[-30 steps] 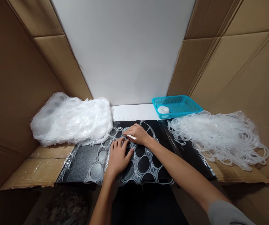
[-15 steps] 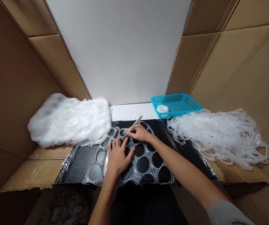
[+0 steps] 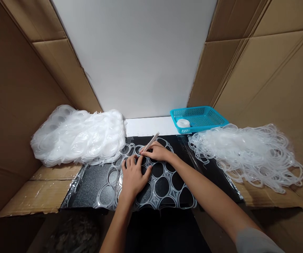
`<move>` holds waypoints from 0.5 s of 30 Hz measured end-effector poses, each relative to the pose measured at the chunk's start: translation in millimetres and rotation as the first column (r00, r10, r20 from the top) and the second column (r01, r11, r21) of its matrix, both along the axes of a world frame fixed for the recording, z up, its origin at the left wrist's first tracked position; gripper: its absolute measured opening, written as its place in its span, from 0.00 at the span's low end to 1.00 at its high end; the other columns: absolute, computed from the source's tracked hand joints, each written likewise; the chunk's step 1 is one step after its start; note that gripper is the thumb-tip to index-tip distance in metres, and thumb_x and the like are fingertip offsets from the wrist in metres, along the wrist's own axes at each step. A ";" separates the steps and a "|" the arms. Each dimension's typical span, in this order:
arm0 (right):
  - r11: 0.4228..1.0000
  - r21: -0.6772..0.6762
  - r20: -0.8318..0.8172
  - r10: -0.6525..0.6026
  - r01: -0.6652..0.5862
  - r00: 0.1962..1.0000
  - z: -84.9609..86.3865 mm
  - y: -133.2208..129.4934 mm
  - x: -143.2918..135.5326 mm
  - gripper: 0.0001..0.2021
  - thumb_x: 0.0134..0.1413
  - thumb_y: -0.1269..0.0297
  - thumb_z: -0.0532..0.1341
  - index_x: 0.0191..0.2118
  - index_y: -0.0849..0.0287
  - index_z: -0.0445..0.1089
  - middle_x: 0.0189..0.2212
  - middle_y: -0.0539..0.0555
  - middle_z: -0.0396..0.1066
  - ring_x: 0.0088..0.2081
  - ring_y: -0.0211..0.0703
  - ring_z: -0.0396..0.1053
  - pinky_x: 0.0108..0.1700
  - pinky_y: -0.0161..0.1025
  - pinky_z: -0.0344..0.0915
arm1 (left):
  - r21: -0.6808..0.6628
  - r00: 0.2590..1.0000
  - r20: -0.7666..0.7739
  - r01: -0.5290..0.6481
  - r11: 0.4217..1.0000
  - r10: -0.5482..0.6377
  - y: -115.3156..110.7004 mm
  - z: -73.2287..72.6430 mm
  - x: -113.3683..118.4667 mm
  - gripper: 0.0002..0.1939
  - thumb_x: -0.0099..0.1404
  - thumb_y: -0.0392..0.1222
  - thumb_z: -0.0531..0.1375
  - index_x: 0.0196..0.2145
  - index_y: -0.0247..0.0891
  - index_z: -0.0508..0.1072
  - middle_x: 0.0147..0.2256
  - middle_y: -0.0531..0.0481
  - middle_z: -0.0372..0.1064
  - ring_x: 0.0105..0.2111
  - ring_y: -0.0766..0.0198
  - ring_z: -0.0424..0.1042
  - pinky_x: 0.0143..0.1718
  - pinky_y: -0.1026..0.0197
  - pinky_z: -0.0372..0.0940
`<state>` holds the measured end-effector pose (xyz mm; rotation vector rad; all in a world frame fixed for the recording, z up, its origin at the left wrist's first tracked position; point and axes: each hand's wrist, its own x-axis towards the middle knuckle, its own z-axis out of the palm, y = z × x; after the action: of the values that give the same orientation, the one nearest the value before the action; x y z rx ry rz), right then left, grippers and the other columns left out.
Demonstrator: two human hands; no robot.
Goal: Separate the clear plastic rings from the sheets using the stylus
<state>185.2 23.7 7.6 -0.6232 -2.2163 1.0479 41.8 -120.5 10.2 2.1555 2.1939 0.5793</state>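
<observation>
A clear plastic sheet [image 3: 155, 201] with rows of round holes lies flat on the black work surface. My left hand [image 3: 134, 174] rests on its left-middle part, palm down with the fingers spread. Just beyond, my right hand [image 3: 158, 151] is closed around a slim white pen-like tool [image 3: 150, 141]. The tool slants up and to the right, its lower end close to the sheet's far edge near my left fingertips. My fingers hide its tip, so I cannot tell what kind of tool it is.
Stacked translucent sheets with round shapes [image 3: 80, 137] stand at the left. A tangled heap of holed plastic sheets [image 3: 246, 151] lies at the right. Behind it sits a blue basket [image 3: 206, 128] holding white rings [image 3: 183, 123]. Cardboard walls [image 3: 278, 80] flank both sides.
The white tool and my right hand have shifted very slightly toward me and to the left. My left hand stays in place on the sheet.
</observation>
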 end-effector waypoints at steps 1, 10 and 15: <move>1.000 0.018 -0.003 0.004 -0.004 1.000 -0.4 -0.1 -0.2 0.08 0.63 0.65 0.66 0.42 0.53 0.85 0.43 0.53 0.84 0.49 0.50 0.81 0.55 0.44 0.73 | -0.010 1.000 -0.005 -0.008 1.000 0.008 0.4 -0.2 0.2 0.28 0.72 0.57 0.58 0.64 0.42 0.70 0.60 0.36 0.66 0.63 0.42 0.63 0.68 0.34 0.50; 0.916 0.383 0.095 -0.168 0.120 0.981 1.2 -6.0 -9.9 0.09 0.70 0.66 0.63 0.45 0.52 0.83 0.43 0.53 0.84 0.45 0.47 0.78 0.52 0.44 0.63 | 0.002 0.998 0.038 0.042 0.999 -0.042 -1.8 -2.4 -3.4 0.23 0.71 0.58 0.59 0.58 0.44 0.72 0.56 0.39 0.67 0.60 0.44 0.64 0.69 0.34 0.49; 0.872 0.432 0.067 -0.287 0.231 0.956 11.6 3.6 -22.0 0.10 0.72 0.66 0.61 0.45 0.52 0.82 0.45 0.52 0.84 0.48 0.47 0.78 0.53 0.44 0.61 | 0.041 0.994 0.058 0.090 0.995 -0.093 -5.6 -3.2 -6.4 0.18 0.72 0.54 0.59 0.54 0.44 0.73 0.55 0.41 0.67 0.60 0.46 0.64 0.69 0.34 0.49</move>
<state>163.2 27.4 19.2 -0.7795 -2.2880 0.3801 35.4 -126.1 7.0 2.2126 2.0586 0.6778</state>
